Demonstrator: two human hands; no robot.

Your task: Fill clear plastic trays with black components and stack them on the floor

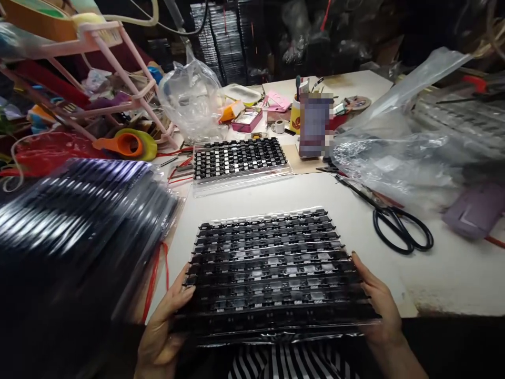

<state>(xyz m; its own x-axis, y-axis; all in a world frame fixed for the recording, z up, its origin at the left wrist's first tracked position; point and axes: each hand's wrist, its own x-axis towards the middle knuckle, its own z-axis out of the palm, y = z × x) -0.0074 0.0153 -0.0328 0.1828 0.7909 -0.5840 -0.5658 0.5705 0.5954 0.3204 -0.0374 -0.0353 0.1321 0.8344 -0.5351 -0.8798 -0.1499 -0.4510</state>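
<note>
Clamped on opposite edges, left hand (165, 318) and right hand (382, 305) hold the filled tray (268, 273), white tabletop (303, 192) stretching beyond.

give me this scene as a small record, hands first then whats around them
left hand: holds left edge of front tray
right hand: holds right edge of front tray
front tray contents: rows of small black parts
second tray: beyond it, on white table
scissors: black-handled, right side
dark stack: left side, blurred
</note>
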